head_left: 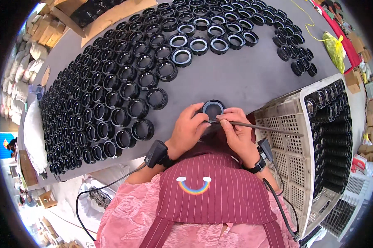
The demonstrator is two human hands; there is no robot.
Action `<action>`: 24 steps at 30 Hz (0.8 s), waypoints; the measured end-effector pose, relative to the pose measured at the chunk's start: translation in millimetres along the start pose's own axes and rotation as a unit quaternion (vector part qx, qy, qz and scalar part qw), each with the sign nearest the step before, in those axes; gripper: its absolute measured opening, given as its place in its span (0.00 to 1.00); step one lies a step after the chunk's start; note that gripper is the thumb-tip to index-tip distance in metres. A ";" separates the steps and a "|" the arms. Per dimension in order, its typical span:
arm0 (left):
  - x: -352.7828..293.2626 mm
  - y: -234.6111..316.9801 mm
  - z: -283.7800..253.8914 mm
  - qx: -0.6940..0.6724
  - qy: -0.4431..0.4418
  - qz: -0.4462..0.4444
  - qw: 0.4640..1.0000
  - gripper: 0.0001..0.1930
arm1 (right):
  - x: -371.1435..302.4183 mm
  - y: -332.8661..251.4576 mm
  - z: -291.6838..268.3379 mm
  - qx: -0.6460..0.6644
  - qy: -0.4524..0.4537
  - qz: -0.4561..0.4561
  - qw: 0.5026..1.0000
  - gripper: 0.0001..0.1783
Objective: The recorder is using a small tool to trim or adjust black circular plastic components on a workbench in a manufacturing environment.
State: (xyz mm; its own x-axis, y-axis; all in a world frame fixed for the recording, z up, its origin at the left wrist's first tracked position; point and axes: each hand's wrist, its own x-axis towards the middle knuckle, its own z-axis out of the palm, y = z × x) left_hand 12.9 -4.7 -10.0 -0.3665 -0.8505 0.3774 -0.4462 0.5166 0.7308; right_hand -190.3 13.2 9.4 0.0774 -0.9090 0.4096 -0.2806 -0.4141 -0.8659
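Observation:
Near the table's front edge, my left hand (186, 129) is closed on the left side of a black ring (213, 101) with a pale bluish inner band. The ring is tilted up, its opening facing me. In my right hand (241, 139), a long thin dark rod (273, 130) is pinched between thumb and fingers, pointing out to the right. Its inner end meets the ring's lower edge, where my fingertips partly hide it. The fingers of my right hand also touch the ring's right side.
Rows of black rings (156, 98) cover the left and far parts of the grey table (236, 78); some have pale bands (181, 57). At right stands a pale plastic crate (287, 153) beside stacked black rings (335, 144). A yellow-green bag (334, 51) sits at the far right.

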 end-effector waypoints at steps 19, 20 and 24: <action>11.3 1.0 1.3 0.066 -0.011 0.038 0.997 0.14 | 41.5 -2.8 -11.9 -0.144 -0.038 -0.082 0.985 0.03; 11.2 0.6 1.0 0.067 -0.010 0.038 0.997 0.12 | 40.5 -0.1 -7.9 -0.138 -0.031 -0.090 0.986 0.04; 14.1 4.9 -1.1 0.066 -0.011 0.040 0.997 0.09 | 34.1 7.9 -1.3 -0.094 -0.044 -0.091 0.990 0.05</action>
State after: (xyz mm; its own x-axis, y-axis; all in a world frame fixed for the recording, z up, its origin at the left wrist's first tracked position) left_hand 6.5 -14.3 -0.4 -0.4224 -0.8048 0.4169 -0.5178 0.5918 0.6178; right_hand -191.1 -21.0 16.9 0.2232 -0.8246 0.5197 -0.4268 -0.5621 -0.7085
